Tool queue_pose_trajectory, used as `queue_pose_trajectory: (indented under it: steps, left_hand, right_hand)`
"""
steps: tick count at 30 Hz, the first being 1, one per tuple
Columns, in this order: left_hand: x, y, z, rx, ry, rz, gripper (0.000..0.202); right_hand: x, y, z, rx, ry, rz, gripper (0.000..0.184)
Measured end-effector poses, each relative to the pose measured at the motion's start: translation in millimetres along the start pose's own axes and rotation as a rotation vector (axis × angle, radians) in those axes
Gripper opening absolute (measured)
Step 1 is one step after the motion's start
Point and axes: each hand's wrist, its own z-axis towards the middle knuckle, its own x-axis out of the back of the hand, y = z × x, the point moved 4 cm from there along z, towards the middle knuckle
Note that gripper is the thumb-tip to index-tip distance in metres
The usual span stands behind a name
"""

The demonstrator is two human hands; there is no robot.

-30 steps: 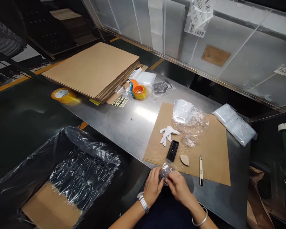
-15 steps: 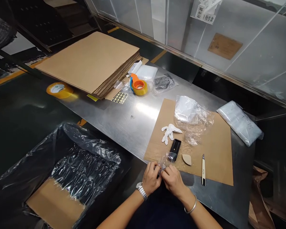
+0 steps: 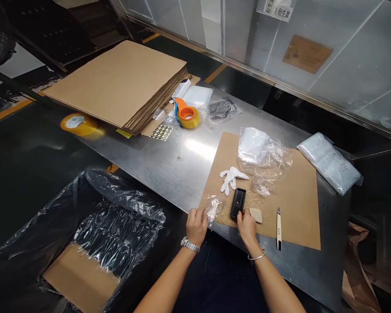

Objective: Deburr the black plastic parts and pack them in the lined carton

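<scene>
My left hand pinches a small clear plastic bag at the near edge of a brown cardboard sheet on the steel table. My right hand has its fingers closed on the near end of a small black rectangular part lying on the sheet. A beige wedge-shaped piece lies just right of that hand. White gloves lie just beyond the black part.
A white-handled knife lies to the right. Crumpled clear bags and a bag bundle sit farther back. Stacked flat cartons, an orange tape dispenser and a yellow tape roll are far left. A plastic-lined box stands near left.
My hands, together on the clear bag before, have parted. The left keeps the bag and has shifted left; the right has reached forward to the black part.
</scene>
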Motion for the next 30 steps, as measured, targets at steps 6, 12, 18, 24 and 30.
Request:
queue_pose_trajectory:
  steps: [6, 12, 18, 24, 30]
  left_hand:
    - [-14.3, 5, -1, -0.001, -0.079, -0.01, 0.024]
    - [-28.3, 15, -2, 0.026, -0.209, -0.038, 0.024]
    - [-39.6, 17, 5, 0.02, -0.373, -0.138, 0.021]
    - [-43.0, 15, 5, -0.056, -0.5, -0.244, 0.021]
    - [-37.8, 29, -12, -0.098, -0.468, -0.179, 0.018]
  right_hand:
    - [23, 8, -14, -0.003, -0.016, 0.109, 0.026]
    - [43, 11, -38, 0.064, -0.143, 0.325, 0.031]
    - [33, 14, -65, 0.199, -0.544, 0.525, 0.028]
    - [4, 38, -61, 0.153, -0.562, 0.498, 0.034]
    - [-1, 42, -53, 0.16, -0.287, 0.306, 0.03]
